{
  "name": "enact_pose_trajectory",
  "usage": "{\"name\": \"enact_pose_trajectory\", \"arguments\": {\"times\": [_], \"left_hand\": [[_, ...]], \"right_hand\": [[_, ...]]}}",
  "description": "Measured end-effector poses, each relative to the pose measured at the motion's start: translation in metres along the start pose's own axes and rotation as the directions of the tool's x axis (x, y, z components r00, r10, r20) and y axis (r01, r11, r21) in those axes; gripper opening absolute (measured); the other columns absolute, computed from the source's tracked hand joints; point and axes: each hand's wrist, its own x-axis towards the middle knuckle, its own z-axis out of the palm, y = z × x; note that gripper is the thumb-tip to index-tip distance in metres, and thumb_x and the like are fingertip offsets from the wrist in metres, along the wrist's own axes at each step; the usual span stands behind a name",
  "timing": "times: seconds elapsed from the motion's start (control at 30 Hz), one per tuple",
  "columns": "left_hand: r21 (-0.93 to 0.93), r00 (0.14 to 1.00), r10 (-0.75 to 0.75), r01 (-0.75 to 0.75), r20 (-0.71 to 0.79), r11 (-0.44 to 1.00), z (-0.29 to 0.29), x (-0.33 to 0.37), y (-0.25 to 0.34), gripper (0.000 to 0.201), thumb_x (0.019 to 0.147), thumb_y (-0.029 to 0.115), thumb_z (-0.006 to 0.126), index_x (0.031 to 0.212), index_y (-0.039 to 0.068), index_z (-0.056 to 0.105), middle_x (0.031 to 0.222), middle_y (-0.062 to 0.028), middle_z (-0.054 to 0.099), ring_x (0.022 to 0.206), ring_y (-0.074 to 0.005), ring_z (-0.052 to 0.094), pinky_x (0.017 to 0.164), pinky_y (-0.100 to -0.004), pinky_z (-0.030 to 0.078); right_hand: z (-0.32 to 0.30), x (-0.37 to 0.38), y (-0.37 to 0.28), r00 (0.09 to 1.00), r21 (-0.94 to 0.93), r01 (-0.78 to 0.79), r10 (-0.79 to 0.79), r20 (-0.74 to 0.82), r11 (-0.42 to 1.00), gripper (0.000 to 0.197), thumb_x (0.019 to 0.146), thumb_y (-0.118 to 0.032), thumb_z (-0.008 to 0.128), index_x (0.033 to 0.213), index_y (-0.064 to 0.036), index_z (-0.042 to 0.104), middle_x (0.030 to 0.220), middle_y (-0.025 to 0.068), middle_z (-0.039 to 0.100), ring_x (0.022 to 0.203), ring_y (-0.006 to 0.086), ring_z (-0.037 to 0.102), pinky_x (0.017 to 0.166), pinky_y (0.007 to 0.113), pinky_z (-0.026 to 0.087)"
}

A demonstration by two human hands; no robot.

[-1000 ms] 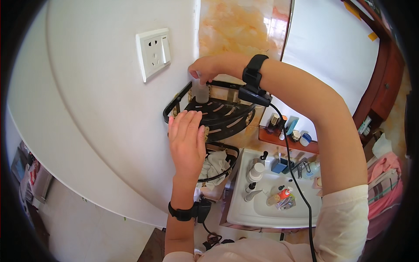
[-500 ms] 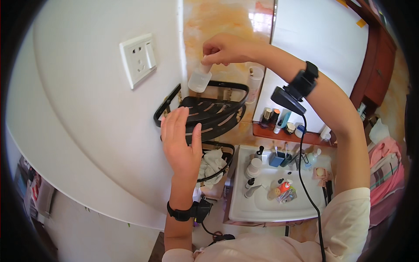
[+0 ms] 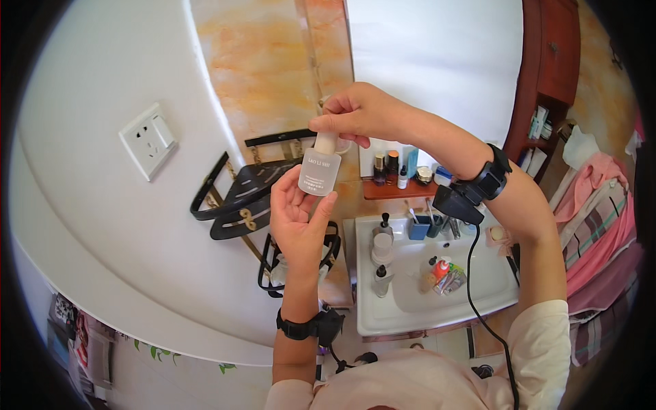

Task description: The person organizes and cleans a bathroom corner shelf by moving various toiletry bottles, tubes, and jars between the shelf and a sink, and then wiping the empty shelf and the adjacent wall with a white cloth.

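A small frosted bottle [image 3: 320, 175] with a pale cap is held upright, tilted slightly, in front of the black corner shelf [image 3: 263, 179]. My right hand [image 3: 365, 115] pinches it by the cap from above. From below, my left hand [image 3: 301, 222] cradles the lower part, its thumb along the right side and its fingers curled behind the glass. The left fingertips are partly hidden by the bottle. No items can be made out on the visible part of the shelf's slotted top.
Below hangs a second black rack [image 3: 333, 254] with white cloth or paper. The white sink [image 3: 372, 322] at right holds several bottles and tubes; more bottles line a red-brown ledge [image 3: 386, 193] under the mirror. A socket [image 3: 148, 142] sits on the left wall. A cable [image 3: 471, 287] hangs from my right wrist strap.
My right hand has brought the bottle away from above the shelf and lower. My left hand has left the shelf's edge and come under the bottle. The view has shifted right.
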Motion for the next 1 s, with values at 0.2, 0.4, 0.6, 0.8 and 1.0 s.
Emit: {"name": "enact_pose_trajectory", "arguments": {"times": [0.2,0.4,0.6,0.8,1.0], "left_hand": [[0.037,0.997,-0.072,0.073,-0.011,0.997,0.031,-0.021,-0.03,0.052,0.078,-0.013,0.064,0.124,-0.003,0.042,0.123,-0.0158,0.052,0.114,-0.0208,0.055,0.099,-0.0328,0.046],[0.038,0.987,-0.155,0.156,-0.044,0.987,0.058,-0.032,-0.056,0.053,0.076,-0.012,0.066,0.122,-0.003,0.043,0.12,-0.0145,0.052,0.113,-0.0205,0.055,0.097,-0.0328,0.047],[0.078,0.969,-0.239,0.244,-0.069,0.967,0.071,-0.045,-0.09,0.051,0.076,-0.012,0.066,0.12,-0.002,0.043,0.118,-0.0133,0.052,0.111,-0.0192,0.056,0.096,-0.0312,0.047],[0.124,0.945,-0.309,0.32,-0.105,0.939,0.076,-0.058,-0.115,0.051,0.075,-0.012,0.067,0.119,-0.001,0.044,0.117,-0.0129,0.053,0.109,-0.0191,0.057,0.094,-0.031,0.048],[0.153,0.926,-0.354,0.372,-0.131,0.916,0.081,-0.07,-0.137,0.051,0.074,-0.011,0.068,0.118,0.0,0.044,0.114,-0.0115,0.055,0.107,-0.0182,0.057,0.092,-0.0306,0.048]], "right_hand": [[-0.012,-0.025,0.05,0.999,0.063,-0.051,0.051,0.011,0.997,0.036,0.089,-0.032,0.064,0.068,-0.0036,0.059,0.055,-0.001,0.051,0.045,0.0066,0.047,0.043,0.022,0.035],[-0.022,-0.038,0.097,0.996,0.194,-0.084,0.074,0.056,0.977,0.034,0.089,-0.031,0.064,0.069,-0.0038,0.058,0.057,-0.0012,0.052,0.046,0.0063,0.047,0.043,0.022,0.036],[-0.021,-0.041,0.143,0.989,0.252,-0.14,0.125,0.076,0.958,0.033,0.088,-0.029,0.065,0.069,-0.0032,0.058,0.057,-0.0003,0.053,0.046,0.0062,0.047,0.043,0.022,0.037],[-0.011,-0.041,0.189,0.97,0.273,-0.235,0.21,0.119,0.933,0.034,0.087,-0.03,0.066,0.069,-0.0026,0.059,0.058,0.0008,0.055,0.045,0.0068,0.049,0.041,0.022,0.037],[-0.002,-0.047,0.221,0.96,0.333,-0.278,0.248,0.131,0.901,0.033,0.087,-0.029,0.067,0.069,-0.0019,0.059,0.058,0.0009,0.055,0.045,0.0066,0.049,0.041,0.021,0.038]]}}
